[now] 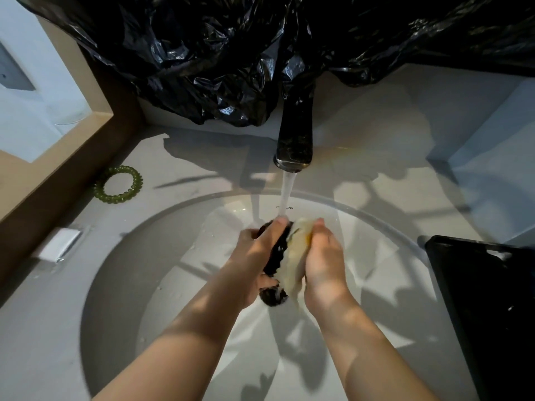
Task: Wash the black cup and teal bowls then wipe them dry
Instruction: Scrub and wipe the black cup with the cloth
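black cup over the sink under the running tap; left hand wrapped round its body; right hand gripping what looks like a yellow sponge against it, blurred; wet, rigid, probably slippery, so grip the body, not the rim.
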